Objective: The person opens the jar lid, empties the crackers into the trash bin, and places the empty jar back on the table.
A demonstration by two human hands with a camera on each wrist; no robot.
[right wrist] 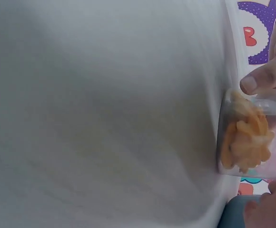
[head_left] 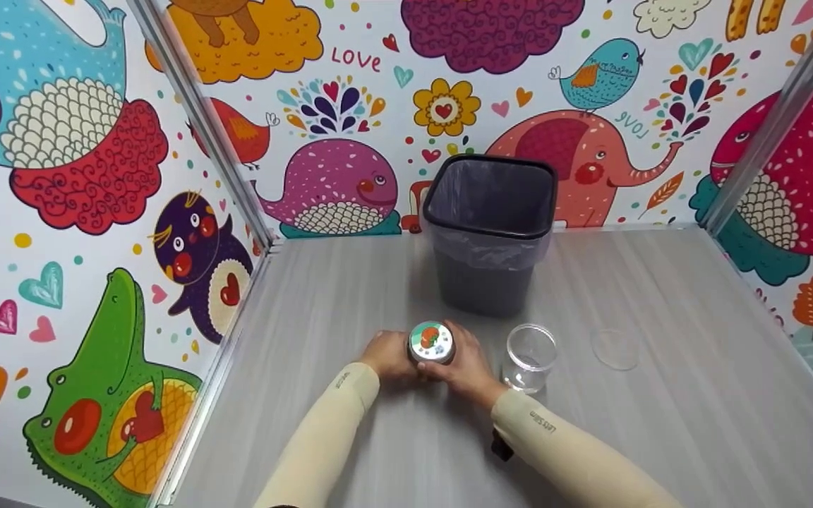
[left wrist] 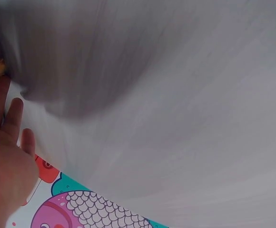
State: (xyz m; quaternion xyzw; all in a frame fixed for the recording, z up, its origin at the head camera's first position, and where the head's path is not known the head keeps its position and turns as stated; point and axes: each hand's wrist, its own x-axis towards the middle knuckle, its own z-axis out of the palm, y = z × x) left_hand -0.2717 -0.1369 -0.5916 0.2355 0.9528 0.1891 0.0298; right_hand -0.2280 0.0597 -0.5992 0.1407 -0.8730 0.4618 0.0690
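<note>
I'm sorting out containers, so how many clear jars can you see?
2. One jar is held between the left hand and right hand; the other jar stands on the table, further right. More could be hidden behind the bin.

Forearms (head_left: 329,432) angled inward, left hand (head_left: 388,354) and right hand (head_left: 470,365) gripping
</note>
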